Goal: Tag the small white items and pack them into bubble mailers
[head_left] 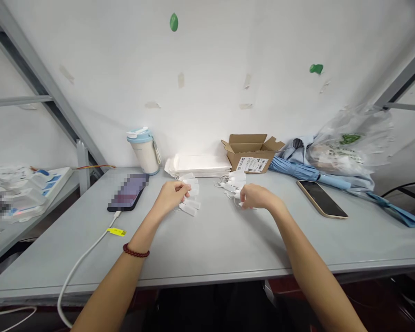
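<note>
Two groups of small, flat white tags with thin loops lie on the grey table. My left hand is pinched at the edge of the left group; what its fingertips hold, if anything, is hidden. At the right group, my right hand reaches down with its fingers closed. A white tag shows at those fingertips, and the fingers partly cover it. Behind both groups sits a stack of flat white trays or sheets.
An open cardboard box stands by the wall, with a blue umbrella and a plastic bag to its right. At left are a tumbler and a phone on a white cable. Another phone lies right.
</note>
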`<state>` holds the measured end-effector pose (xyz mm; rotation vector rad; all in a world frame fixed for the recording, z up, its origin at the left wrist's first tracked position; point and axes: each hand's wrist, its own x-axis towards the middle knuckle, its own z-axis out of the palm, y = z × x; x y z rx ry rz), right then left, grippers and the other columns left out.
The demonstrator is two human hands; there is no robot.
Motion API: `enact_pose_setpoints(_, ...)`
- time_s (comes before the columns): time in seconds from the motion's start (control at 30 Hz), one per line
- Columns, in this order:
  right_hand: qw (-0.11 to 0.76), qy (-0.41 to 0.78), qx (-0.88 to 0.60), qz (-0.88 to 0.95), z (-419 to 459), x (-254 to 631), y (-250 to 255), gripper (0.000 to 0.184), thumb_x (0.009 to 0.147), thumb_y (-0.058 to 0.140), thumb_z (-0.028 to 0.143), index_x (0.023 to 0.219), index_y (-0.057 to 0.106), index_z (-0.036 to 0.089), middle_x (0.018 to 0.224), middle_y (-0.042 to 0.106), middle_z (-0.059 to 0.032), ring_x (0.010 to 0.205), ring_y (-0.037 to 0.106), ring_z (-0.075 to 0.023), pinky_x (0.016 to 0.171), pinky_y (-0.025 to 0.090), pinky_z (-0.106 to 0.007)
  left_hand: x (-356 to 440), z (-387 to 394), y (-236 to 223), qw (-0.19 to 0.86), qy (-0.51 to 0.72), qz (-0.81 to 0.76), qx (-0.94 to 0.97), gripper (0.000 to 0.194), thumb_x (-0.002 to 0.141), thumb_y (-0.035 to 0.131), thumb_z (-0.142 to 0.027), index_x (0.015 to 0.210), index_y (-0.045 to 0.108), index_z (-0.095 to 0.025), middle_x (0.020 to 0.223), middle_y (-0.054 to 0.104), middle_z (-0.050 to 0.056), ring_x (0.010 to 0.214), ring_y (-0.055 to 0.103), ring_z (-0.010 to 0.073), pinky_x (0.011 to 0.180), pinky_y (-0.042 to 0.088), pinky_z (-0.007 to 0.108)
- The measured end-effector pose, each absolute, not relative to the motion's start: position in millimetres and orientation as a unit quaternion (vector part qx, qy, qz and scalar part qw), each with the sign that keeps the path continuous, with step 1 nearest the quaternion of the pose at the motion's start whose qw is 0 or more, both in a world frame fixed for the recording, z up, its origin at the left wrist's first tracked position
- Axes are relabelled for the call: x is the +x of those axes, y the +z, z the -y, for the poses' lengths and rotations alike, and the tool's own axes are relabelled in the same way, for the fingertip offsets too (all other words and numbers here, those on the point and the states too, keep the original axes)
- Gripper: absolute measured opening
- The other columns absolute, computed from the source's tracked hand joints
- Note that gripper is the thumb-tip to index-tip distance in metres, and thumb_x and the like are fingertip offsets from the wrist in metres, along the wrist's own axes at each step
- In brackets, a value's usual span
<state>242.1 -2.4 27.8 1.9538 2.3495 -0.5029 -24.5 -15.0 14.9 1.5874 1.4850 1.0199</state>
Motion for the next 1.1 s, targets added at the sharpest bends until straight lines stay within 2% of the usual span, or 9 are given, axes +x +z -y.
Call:
enact_pose_setpoints(0.13, -0.121, -0.219, 0.523, -0.815, 3.1, 231.1, 23.5, 0.007, 0.065, 0.062, 0.019, 0.069, 0.068, 0.019, 0.061, 0.059, 0.0009, 0.058, 0.050, -0.0124, 0.054, 0.034, -0.024, -15.2, 23.1, 14.9, 0.326, 0.436, -0.520, 0.658, 0.028, 0.076, 0.054, -0.042, 0.072, 0.064, -0.016, 0.065, 0.062, 0.002, 0.055, 0.052, 0.0130, 0.053, 0.041, 0.025)
enact_pose_setpoints(0.27, -0.280, -0.287, 0.424, -0.812, 6.9, 214.3, 18.8, 0.011, 0.072, 0.060, 0.025, 0.075, 0.067, 0.017, 0.075, 0.062, -0.0012, 0.073, 0.055, -0.0135, 0.062, 0.040, -0.023, -6.4, 28.9, 12.8, 0.297, 0.432, -0.480, 0.703, 0.032, 0.076, 0.057, -0.038, 0.100, 0.065, -0.018, 0.089, 0.066, 0.006, 0.072, 0.058, 0.0150, 0.060, 0.045, 0.024)
enact_pose_setpoints(0.37, -0.307, -0.342, 0.398, -0.794, 10.9, 202.3, 12.9, 0.013, 0.074, 0.058, 0.026, 0.077, 0.066, 0.017, 0.079, 0.064, -0.0019, 0.073, 0.057, -0.0135, 0.063, 0.042, -0.023, -2.2, 29.7, 8.9, 0.325, 0.392, -0.461, 0.727, 0.042, 0.078, 0.056, -0.035, 0.117, 0.058, -0.020, 0.102, 0.064, 0.007, 0.072, 0.060, 0.0139, 0.058, 0.046, 0.023)
enact_pose_setpoints(0.43, -0.315, -0.373, 0.388, -0.782, 12.8, 196.5, 8.9, 0.015, 0.076, 0.057, 0.027, 0.080, 0.066, 0.016, 0.080, 0.065, -0.0021, 0.072, 0.057, -0.0133, 0.064, 0.042, -0.024, -0.6, 28.9, 5.5, 0.342, 0.370, -0.456, 0.733, 0.044, 0.079, 0.053, -0.034, 0.120, 0.056, -0.020, 0.105, 0.063, 0.007, 0.069, 0.060, 0.0133, 0.057, 0.047, 0.024)
enact_pose_setpoints(0.53, -0.321, -0.397, 0.379, -0.772, 13.6, 191.0, 4.9, 0.019, 0.078, 0.054, 0.028, 0.085, 0.067, 0.015, 0.079, 0.064, -0.0026, 0.072, 0.055, -0.0136, 0.066, 0.042, -0.025, 0.3, 26.7, 0.8, 0.319, 0.373, -0.466, 0.736, 0.040, 0.081, 0.051, -0.033, 0.117, 0.059, -0.016, 0.102, 0.065, 0.008, 0.068, 0.061, 0.0136, 0.060, 0.049, 0.026)
enact_pose_setpoints(0.7, -0.333, -0.439, 0.419, -0.722, 12.9, 186.4, 4.3, 0.021, 0.079, 0.047, 0.028, 0.080, 0.064, 0.015, 0.072, 0.059, -0.0014, 0.068, 0.051, -0.0126, 0.062, 0.038, -0.025, -0.4, 26.0, 1.2, 0.312, 0.370, -0.472, 0.737, 0.027, 0.082, 0.050, -0.032, 0.097, 0.068, -0.017, 0.082, 0.068, 0.004, 0.057, 0.059, 0.0122, 0.059, 0.048, 0.026)
enact_pose_setpoints(0.8, -0.357, -0.478, 0.426, -0.680, 12.3, 183.6, 2.4, 0.020, 0.078, 0.044, 0.026, 0.076, 0.061, 0.014, 0.068, 0.055, -0.0004, 0.062, 0.048, -0.0107, 0.060, 0.038, -0.024, -1.2, 26.4, 3.3, 0.274, 0.372, -0.471, 0.751, 0.024, 0.083, 0.051, -0.031, 0.090, 0.069, -0.018, 0.083, 0.068, 0.003, 0.064, 0.059, 0.0133, 0.061, 0.046, 0.025)
enact_pose_setpoints(0.93, -0.361, -0.510, 0.438, -0.646, 12.6, 179.2, -1.9, 0.017, 0.076, 0.047, 0.028, 0.083, 0.056, 0.015, 0.063, 0.053, 0.0020, 0.050, 0.042, -0.0085, 0.048, 0.033, -0.022, -3.7, 23.1, 1.2, 0.200, 0.364, -0.495, 0.763, 0.023, 0.083, 0.051, -0.033, 0.083, 0.069, -0.018, 0.079, 0.067, 0.003, 0.073, 0.057, 0.0155, 0.065, 0.043, 0.026)
enact_pose_setpoints(1.1, -0.384, -0.506, 0.438, -0.636, 15.2, 178.0, -0.7, 0.024, 0.078, 0.048, 0.034, 0.093, 0.053, 0.017, 0.060, 0.055, 0.0035, 0.046, 0.041, -0.0078, 0.046, 0.031, -0.021, -6.8, 20.7, -1.3, 0.233, 0.320, -0.482, 0.782, 0.025, 0.082, 0.051, -0.034, 0.074, 0.066, -0.017, 0.073, 0.066, 0.003, 0.068, 0.055, 0.0152, 0.064, 0.041, 0.026)
